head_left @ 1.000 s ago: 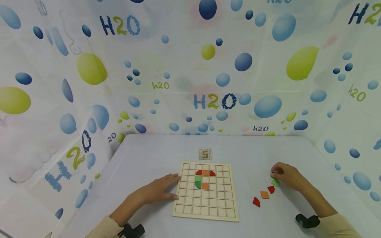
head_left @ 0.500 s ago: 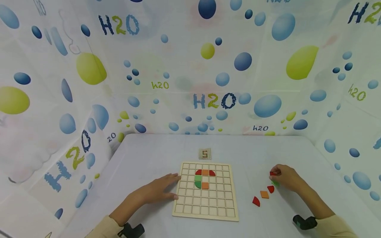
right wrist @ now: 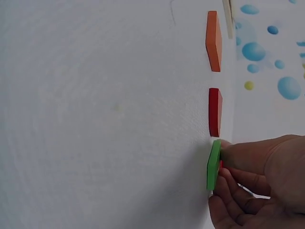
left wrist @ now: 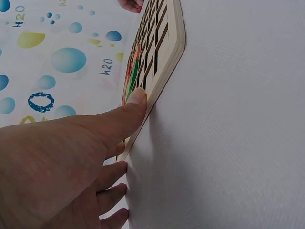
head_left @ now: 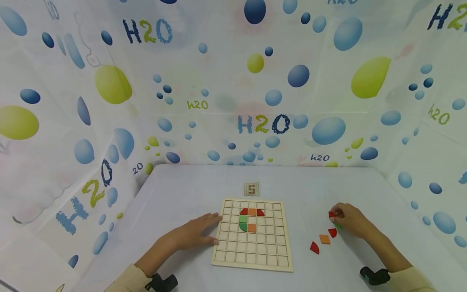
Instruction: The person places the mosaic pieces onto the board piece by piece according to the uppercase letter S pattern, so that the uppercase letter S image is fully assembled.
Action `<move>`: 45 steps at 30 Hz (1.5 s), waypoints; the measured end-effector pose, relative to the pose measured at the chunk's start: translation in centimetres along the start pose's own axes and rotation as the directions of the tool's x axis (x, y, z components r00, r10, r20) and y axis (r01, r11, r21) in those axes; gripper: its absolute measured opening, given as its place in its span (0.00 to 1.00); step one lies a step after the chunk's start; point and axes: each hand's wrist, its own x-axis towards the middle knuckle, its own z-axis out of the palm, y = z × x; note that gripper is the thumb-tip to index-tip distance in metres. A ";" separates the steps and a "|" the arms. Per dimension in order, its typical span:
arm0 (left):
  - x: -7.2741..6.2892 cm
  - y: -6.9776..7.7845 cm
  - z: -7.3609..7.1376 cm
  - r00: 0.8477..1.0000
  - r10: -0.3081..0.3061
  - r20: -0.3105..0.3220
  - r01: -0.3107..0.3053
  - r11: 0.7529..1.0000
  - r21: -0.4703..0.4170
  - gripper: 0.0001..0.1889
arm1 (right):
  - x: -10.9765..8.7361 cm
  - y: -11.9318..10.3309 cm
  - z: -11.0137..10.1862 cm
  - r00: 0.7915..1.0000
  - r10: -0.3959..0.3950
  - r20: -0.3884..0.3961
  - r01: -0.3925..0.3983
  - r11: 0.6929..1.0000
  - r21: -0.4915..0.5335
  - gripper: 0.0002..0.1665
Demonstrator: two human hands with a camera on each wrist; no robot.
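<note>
A square wooden grid board (head_left: 251, 257) lies on the white table. Red, orange and green tiles fill some of its upper cells, among them a dark green tile (head_left: 243, 227). My left hand (head_left: 195, 233) rests at the board's left edge with fingers extended; in the left wrist view its thumb (left wrist: 137, 97) touches the rim. To the right of the board, my right hand (head_left: 350, 220) pinches a small red tile (head_left: 330, 214) between thumb and fingers. Just under that hand lies a light green tile (right wrist: 214, 167), partly covered in the head view.
Near the right hand lie a small red tile (head_left: 332, 232), an orange square tile (head_left: 324, 239) and a red quarter-round tile (head_left: 314, 247). Behind the board sits a small pattern card (head_left: 251, 189) showing an S-like shape. A printed curtain (head_left: 219, 81) hangs around the table.
My right hand has shifted slightly left and nearer to me, and the red tile in its fingers shows more clearly. The left hand and the board have stayed put.
</note>
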 end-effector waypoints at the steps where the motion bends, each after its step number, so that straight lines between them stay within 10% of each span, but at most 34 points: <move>1: 0.0 0.0 0.0 1.000 0.000 0.000 0.000 1.000 0.001 0.43 | 0.0 0.0 0.1 1.000 -0.008 -0.004 0.008 1.000 -0.004 0.14; 12: -0.1 0.0 -0.2 1.000 0.010 0.001 -0.010 1.000 0.010 0.43 | 0.0 -1.2 1.0 1.000 -0.026 -0.010 0.026 1.000 0.013 0.12; 31: 0.0 -0.1 -0.1 1.000 0.013 0.002 -0.013 1.000 0.003 0.43 | 1.4 -9.7 5.2 0.998 -0.053 0.046 0.051 0.997 0.059 0.11; 45: 0.1 -0.1 -0.2 1.000 0.009 0.003 -0.009 1.000 0.002 0.43 | 1.7 -15.8 9.6 0.961 -0.245 0.130 0.230 0.966 0.121 0.08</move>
